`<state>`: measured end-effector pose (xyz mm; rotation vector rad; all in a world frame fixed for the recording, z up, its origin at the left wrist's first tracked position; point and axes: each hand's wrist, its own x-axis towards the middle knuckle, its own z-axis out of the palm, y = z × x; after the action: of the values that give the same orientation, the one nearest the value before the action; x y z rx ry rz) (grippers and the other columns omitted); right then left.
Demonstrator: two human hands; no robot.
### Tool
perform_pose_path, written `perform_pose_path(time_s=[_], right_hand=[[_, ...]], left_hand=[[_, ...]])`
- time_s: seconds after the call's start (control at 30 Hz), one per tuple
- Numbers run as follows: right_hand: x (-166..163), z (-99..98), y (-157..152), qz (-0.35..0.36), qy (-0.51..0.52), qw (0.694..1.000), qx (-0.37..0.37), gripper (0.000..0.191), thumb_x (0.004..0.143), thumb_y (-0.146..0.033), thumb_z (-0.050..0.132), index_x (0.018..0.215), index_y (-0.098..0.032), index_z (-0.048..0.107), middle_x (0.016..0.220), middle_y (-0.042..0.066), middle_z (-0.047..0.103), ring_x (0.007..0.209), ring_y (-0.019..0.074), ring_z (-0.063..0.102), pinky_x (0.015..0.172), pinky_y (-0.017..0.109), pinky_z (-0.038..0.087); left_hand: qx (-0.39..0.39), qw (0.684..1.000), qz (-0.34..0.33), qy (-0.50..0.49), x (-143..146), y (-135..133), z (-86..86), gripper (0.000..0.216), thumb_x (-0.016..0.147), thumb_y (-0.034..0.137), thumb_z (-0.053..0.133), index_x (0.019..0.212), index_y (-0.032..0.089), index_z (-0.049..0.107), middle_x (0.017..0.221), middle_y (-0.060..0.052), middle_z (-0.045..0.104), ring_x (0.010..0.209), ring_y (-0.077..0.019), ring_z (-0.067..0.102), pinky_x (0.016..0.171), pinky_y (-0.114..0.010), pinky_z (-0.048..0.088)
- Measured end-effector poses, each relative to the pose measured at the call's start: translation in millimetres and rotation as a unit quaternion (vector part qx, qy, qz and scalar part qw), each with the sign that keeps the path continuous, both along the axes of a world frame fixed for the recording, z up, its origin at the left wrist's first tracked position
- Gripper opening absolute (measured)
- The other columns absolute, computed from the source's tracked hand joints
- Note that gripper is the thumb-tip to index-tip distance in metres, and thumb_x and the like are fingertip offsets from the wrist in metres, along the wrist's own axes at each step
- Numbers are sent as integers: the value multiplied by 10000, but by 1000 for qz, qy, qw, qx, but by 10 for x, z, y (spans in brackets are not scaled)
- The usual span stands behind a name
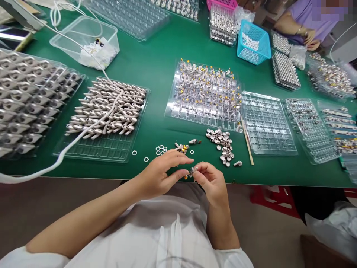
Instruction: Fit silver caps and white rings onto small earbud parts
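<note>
Near the table's front edge, my right hand (211,181) pinches a small earbud part (191,172) between thumb and fingertips. A yellow tab shows just below it. My left hand (164,171) is beside the part, thumb and fingers apart, with the thumb tip close to it; whether they touch is hard to tell. Beyond my left fingers lie a few earbud pieces with yellow tabs (182,148) and a single earbud piece (194,141). Several white rings (161,150) are scattered to the left. A heap of small round earbud shells (220,140) lies to the right.
A clear tray of yellow-tabbed parts (206,93) stands ahead, with a tray of stem pieces (108,108) to its left. A white cable (69,147) crosses that tray. On the right are a wooden stick (247,143), a clear tray (269,123) and a person's hands (309,39).
</note>
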<state>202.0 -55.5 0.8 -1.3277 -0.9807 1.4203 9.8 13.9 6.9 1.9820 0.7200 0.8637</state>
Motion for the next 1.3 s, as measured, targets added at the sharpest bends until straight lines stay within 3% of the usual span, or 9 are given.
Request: perform_pose_path(time_s=[0.23,0.37,0.43,0.53,0.6,0.67,0.97,1.1,1.3], right_hand=[[-58,4,-27,41,-21,999,18,88,878,-291,651,886,-204,640,789,-10,599,666,102,527,599,219,420],[-106,-4,-33,12,-93,988,122,23,867,-199,635,860,-218,625,785,-3,606,695,124,555,631,249,457],[-133,-20,-34,-11,-164,960,225,117,839,-127,632,894,-230,620,795,3,616,703,132,566,628,262,471],[-167,-55,-31,-20,-295,875,384,286,795,-65,631,1014,-248,605,845,24,626,730,148,585,646,292,503],[-180,-79,-34,-14,-365,820,440,317,778,-73,639,1039,-248,600,884,43,614,772,167,590,686,328,525],[-183,-94,-48,-3,-385,802,458,289,767,-111,652,1022,-239,609,930,62,593,815,188,589,716,364,534],[-167,30,-5,4,-209,938,278,289,861,-262,593,1150,-245,591,1110,94,656,1056,251,618,876,444,545],[-223,41,14,9,-157,962,225,124,885,-192,585,987,-225,647,954,55,679,892,185,646,760,326,543],[-324,-23,-57,-88,-131,972,172,52,877,-194,595,916,-225,612,867,32,652,767,151,631,650,270,528]], left_hand=[[-110,994,-12,1,-28,-26,134,113,881,154,623,921,175,726,780,-18,720,730,-130,641,693,-239,510],[-209,976,44,42,-18,-60,147,77,830,209,662,795,173,721,716,-3,708,647,-116,632,621,-210,493],[-269,960,74,35,-3,-77,130,84,811,239,679,774,169,707,707,-2,708,639,-117,633,606,-204,492],[-347,932,107,-16,23,-96,98,104,795,266,695,776,164,688,708,-1,705,634,-114,632,600,-199,495],[-369,920,122,-47,35,-101,84,107,791,269,700,775,164,691,719,-5,702,646,-114,628,617,-204,500],[-357,923,130,-59,37,-104,77,94,792,260,701,777,168,702,746,-15,702,684,-122,627,651,-217,503],[-166,977,105,-79,21,-179,106,59,815,146,672,799,180,718,801,-42,675,766,-149,635,711,-260,510],[-119,981,116,-104,46,-224,86,88,811,114,679,838,190,715,827,-43,664,773,-148,631,706,-264,514],[-117,974,149,-121,115,-264,72,94,804,101,675,816,189,705,796,-40,661,760,-149,634,689,-265,522]])
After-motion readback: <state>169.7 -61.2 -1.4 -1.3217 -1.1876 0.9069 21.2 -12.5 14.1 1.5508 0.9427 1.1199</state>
